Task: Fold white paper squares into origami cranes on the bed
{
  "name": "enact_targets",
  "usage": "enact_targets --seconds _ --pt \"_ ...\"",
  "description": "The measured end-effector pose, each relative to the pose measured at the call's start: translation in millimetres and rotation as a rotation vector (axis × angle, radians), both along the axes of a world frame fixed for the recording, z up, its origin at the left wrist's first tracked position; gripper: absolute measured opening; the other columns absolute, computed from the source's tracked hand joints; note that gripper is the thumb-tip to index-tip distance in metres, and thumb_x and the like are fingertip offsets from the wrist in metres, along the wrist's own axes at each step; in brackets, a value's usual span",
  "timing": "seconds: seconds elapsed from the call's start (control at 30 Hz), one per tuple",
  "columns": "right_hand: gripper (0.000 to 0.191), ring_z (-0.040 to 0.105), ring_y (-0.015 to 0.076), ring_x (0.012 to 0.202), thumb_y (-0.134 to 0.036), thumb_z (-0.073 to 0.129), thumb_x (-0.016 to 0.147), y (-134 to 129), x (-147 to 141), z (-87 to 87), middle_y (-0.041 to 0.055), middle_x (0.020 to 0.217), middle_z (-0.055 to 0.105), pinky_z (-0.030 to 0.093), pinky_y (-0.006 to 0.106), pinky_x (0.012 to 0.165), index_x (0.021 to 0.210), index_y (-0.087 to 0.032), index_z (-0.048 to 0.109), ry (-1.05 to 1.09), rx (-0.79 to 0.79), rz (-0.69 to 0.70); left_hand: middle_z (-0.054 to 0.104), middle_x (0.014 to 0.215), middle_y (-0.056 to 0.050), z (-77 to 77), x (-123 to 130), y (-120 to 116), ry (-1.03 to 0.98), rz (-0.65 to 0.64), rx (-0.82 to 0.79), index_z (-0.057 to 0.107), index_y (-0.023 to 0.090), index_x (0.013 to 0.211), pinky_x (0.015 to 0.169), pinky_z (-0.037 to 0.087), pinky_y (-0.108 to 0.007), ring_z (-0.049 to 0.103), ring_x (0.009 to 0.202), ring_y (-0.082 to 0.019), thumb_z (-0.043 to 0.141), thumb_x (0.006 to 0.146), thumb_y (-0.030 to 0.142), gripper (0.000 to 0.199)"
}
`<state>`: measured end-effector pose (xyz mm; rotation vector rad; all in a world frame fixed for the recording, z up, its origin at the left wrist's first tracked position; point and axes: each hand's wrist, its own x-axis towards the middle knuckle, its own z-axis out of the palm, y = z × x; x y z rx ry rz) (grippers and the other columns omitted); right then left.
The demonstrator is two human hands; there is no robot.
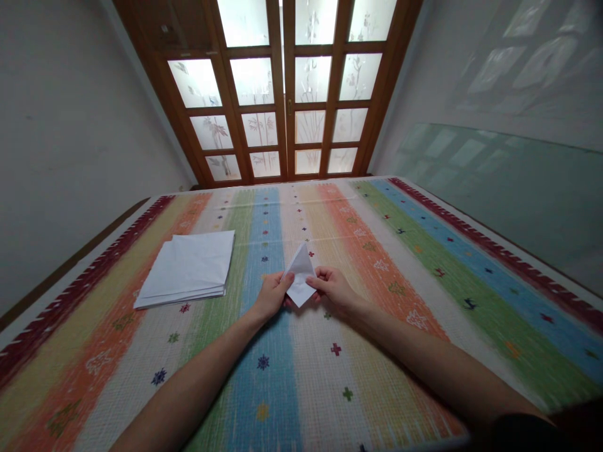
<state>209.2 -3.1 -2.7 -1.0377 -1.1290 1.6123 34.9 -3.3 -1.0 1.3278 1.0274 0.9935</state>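
A small folded sheet of white paper (300, 282), kite-shaped with its long point facing away from me, is held between both hands near the middle of the table. My left hand (274, 292) pinches its left side, the thumb on top and the other fingers partly hidden underneath. On the opposite side, my right hand (333, 287) grips the paper in the same way, thumb over the edge. Creases show on the upper face of the paper.
A stack of white paper sheets (188, 267) lies to the left on the striped tablecloth (264, 402). Beyond the table's far edge stand wooden doors with frosted panes (308, 125). Walls flank both sides, with a glass panel (494, 188) on the right.
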Motion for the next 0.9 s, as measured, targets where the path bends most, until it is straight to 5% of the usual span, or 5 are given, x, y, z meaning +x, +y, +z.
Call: enact_targets --seconds 0.23,0.43,0.6,0.8,0.9 --pt "0.054 0.06 0.0112 0.057 -0.033 0.077 0.061 -1 3 6.2 0.0002 0.082 0.065 0.048 0.024 0.053 0.107 -0.021 0.052 0.022 0.094 -0.148 0.06 0.056 0.004 3.0 0 1 -0.17 0.052 0.001 0.036 0.011 0.138 0.046 0.043 -0.021 0.054 0.043 -0.011 0.066 0.076 0.041 0.075" --pt "0.039 0.059 0.0103 0.058 -0.028 0.075 0.06 1 3 5.3 -0.0015 0.079 0.063 0.048 0.025 0.058 0.092 -0.02 0.055 -0.073 0.198 -0.177 0.058 0.056 0.005 -3.6 -1 4 -0.089 0.093 0.06 0.045 0.012 0.133 0.048 0.043 -0.021 0.053 0.045 -0.01 0.06 0.08 0.038 0.061" --pt "0.019 0.057 0.0141 0.054 -0.031 0.065 0.069 10 13 -0.4 -0.0013 0.06 0.061 0.045 0.027 0.055 0.083 -0.017 0.062 -0.314 0.222 -0.121 0.065 0.074 -0.002 -4.1 -8 7 0.331 0.151 0.321 0.068 0.017 0.102 0.064 0.047 -0.026 0.058 0.065 -0.014 0.057 0.082 0.027 0.025" --pt "0.011 0.061 0.0171 0.082 -0.02 0.061 0.076 19 21 0.7 0.0089 0.095 0.066 0.046 0.029 0.07 0.07 -0.017 0.07 -0.698 0.561 -0.085 0.064 0.097 -0.009 -2.4 -13 11 0.813 0.134 0.594 0.072 0.019 0.085 0.086 0.045 -0.039 0.057 0.092 -0.024 0.057 0.082 0.023 0.017" --pt "0.011 0.06 0.0173 0.08 -0.016 0.062 0.078 22 21 0.7 0.0072 0.086 0.066 0.045 0.03 0.074 0.074 -0.017 0.072 -0.825 0.616 -0.047 0.065 0.099 -0.009 -3.2 -13 12 0.837 0.129 0.615 0.071 0.018 0.093 0.087 0.045 -0.039 0.057 0.094 -0.024 0.055 0.084 0.021 0.019"
